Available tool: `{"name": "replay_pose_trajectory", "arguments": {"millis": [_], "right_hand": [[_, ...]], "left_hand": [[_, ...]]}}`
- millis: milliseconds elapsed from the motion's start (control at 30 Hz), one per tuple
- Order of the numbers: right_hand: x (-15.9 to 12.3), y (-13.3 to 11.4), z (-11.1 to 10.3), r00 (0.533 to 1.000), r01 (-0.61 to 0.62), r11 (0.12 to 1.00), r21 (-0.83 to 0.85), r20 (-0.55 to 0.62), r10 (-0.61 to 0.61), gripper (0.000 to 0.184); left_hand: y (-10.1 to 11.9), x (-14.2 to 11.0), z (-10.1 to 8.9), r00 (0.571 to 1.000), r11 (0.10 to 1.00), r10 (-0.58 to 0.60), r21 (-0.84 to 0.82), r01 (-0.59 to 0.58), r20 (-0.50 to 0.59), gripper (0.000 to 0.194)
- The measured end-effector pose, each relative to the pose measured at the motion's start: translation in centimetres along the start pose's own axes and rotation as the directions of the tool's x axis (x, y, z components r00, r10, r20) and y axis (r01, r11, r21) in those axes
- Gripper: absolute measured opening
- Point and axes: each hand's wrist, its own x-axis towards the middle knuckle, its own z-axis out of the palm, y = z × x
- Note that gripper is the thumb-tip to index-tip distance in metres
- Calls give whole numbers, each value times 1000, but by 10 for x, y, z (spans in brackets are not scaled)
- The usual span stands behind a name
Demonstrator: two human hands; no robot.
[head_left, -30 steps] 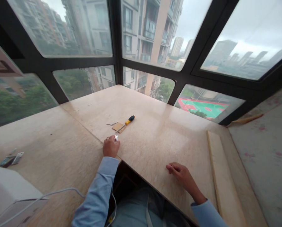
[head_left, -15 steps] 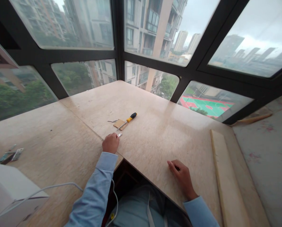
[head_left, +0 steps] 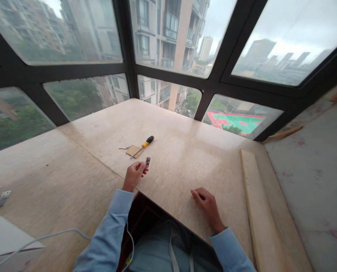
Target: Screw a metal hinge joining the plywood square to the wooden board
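Observation:
My left hand (head_left: 134, 174) pinches a small metal plate with holes (head_left: 148, 162) between thumb and fingers, holding it up on edge just above the countertop. Beyond it, a yellow and black screwdriver (head_left: 148, 141) lies with its shaft across a small piece of brown board (head_left: 133, 151). Thin metal bits (head_left: 125, 148) lie beside the board. My right hand (head_left: 206, 206) rests on the countertop to the right, its fingers curled and the thumb near the index finger. Whatever is inside that curl, if anything, is hidden.
The stone-patterned countertop (head_left: 80, 177) has a dark opening (head_left: 142, 211) at my lap. A long pale board (head_left: 256, 204) lies at right, by the wall. At left are a white box (head_left: 10, 238), a white cable (head_left: 60, 231) and metal pieces (head_left: 2, 199). Windows enclose the far sides.
My left hand has lifted and turned the metal plate from lying near the countertop to upright, showing its holes. The view has swung slightly right. My right hand keeps its pose.

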Motion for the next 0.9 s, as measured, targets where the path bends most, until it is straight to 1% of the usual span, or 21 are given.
{"name": "replay_pose_trajectory", "arguments": {"millis": [33,100,167,200,233,300,367,400,467,533,600,700,733,800,867,900], "right_hand": [[0,-2,-1,1000,-27,999,39,4,27,44],[-2,-7,-4,996,-88,987,131,16,87,45],[-5,-14,-7,991,-134,966,223,16,134,45],[-7,-19,-9,989,-144,953,265,5,148,44],[-9,-24,-13,987,-147,941,306,-12,158,41],[-15,-39,-23,986,-127,918,377,-56,160,35],[-23,-56,-41,989,-75,916,394,-92,120,29],[-27,-66,-52,992,-34,931,363,-100,76,26],[-33,-81,-78,995,39,964,263,-100,-13,28],[-34,-86,-106,992,91,981,172,-107,-74,30],[-30,-78,-130,984,118,989,87,-147,-105,33],[-13,-48,-156,973,106,994,3,-204,-103,38],[-6,-36,-161,973,106,994,-20,-206,-107,40],[7,-14,-167,976,128,991,-38,-171,-132,45],[19,2,-168,980,155,987,-31,-119,-158,51],[24,8,-169,981,168,985,-25,-98,-170,54]], "left_hand": [[3,-4,11,999,993,-9,-113,14,42,36],[9,-14,35,991,955,-23,-290,60,130,41],[16,-24,60,970,903,-34,-409,133,240,42],[19,-29,72,952,877,-35,-447,176,305,42],[21,-33,84,928,853,-34,-472,220,371,42],[25,-39,107,867,816,-30,-489,308,497,40],[29,-42,130,800,795,-23,-475,378,599,38],[30,-43,141,769,790,-18,-463,403,639,37],[34,-44,162,718,786,-9,-439,436,696,35],[37,-45,182,676,782,-3,-419,461,737,35],[41,-47,201,626,776,1,-395,491,780,34],[46,-53,229,529,772,11,-344,535,848,33],[47,-55,238,495,772,13,-323,547,869,33],[47,-59,255,428,778,15,-280,563,904,33],[46,-63,271,380,788,17,-246,565,925,33],[44,-64,278,364,792,15,-234,564,931,33]]}}
